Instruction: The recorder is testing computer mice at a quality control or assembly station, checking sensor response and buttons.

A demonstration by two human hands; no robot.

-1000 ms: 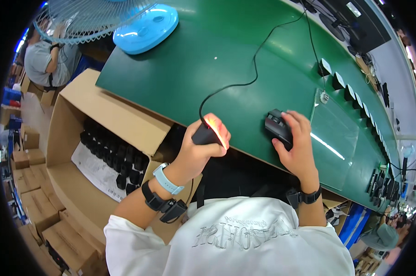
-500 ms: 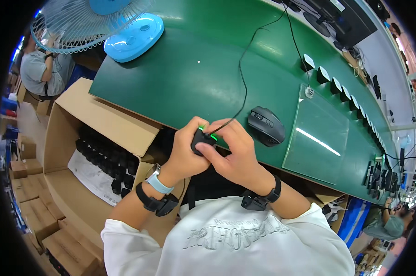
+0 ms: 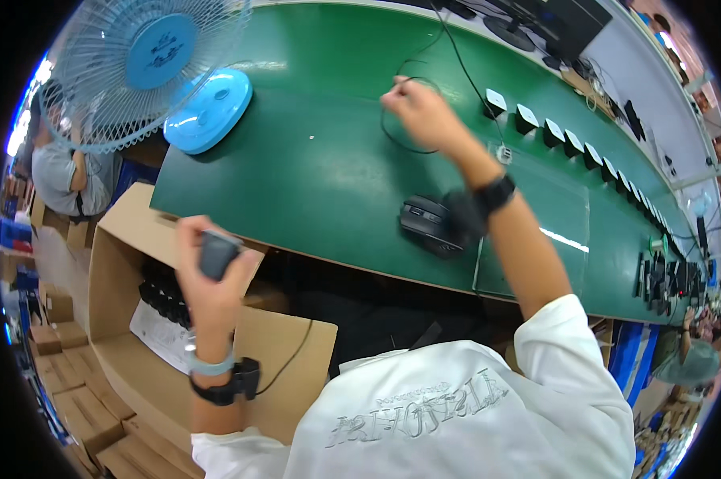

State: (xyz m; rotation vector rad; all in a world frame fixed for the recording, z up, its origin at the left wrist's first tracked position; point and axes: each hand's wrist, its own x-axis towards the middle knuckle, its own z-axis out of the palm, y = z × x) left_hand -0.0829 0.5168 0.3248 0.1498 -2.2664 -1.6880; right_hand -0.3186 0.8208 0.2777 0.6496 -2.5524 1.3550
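Observation:
My left hand [image 3: 209,279] is closed round a small dark block-shaped device [image 3: 218,254], held above the open cardboard box [image 3: 284,375] at the table's left front edge. Several similar black blocks [image 3: 162,302] stand inside that box on a white sheet. Farther out over the table, my right hand [image 3: 424,120] is closed, pinching a thin black cable [image 3: 396,140] that curls beneath it. A black computer mouse [image 3: 428,227] rests on the green table, partly covered by the dark wrist device on my right arm.
A blue fan [image 3: 209,112] stands at the table's far left corner. At the right lies a glass sheet [image 3: 528,215], with a row of black, white-topped blocks [image 3: 526,118] behind it. A monitor [image 3: 572,28] is at the back. Other people sit left and right.
My hands have separated. The left moved left with the block, over the box; the right moved away and up the table with the cable. The cable has come off the block, whose green light no longer shows.

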